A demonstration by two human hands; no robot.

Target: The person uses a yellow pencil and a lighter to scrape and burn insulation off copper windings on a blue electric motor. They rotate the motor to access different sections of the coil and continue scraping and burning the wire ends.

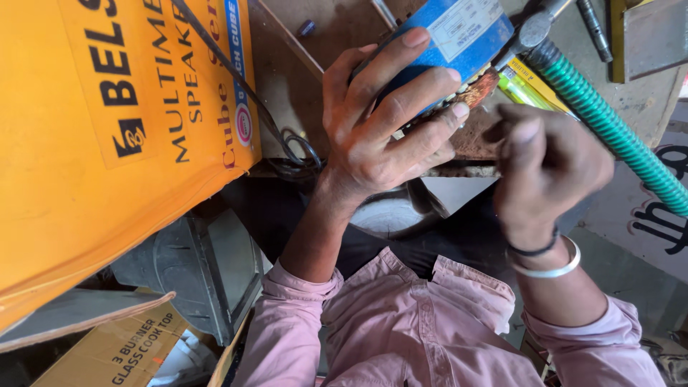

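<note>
Fingers (423,79) of your left hand (373,122) were wrapped over a blue block-shaped part (459,32), grasping it from above, thumb side hidden beneath. Your right hand (545,161) was curled into a loose fist just right of it, thumb and forefinger pinched together near the bare copper strands (479,89) that stuck out of the block's lower edge; motion blur kept you from telling whether the pinch closed on a strand or on nothing. Nearest the camera, your pink sleeves (401,330) were rolled at the forearms, and a white bangle (555,269) with a dark band sat on the right wrist. Left of your left forearm stood a dark grey metal housing (208,265), with a brown carton (122,347) below it. A large orange box (93,129) filled the left side, a black cable (287,140) running along its edge. The blue block was held over a brown board (308,64), just above your lap. Farther out, a green ribbed hose (616,132) ran diagonally at right, its dark metal end (534,29) close to the block's far corner
</note>
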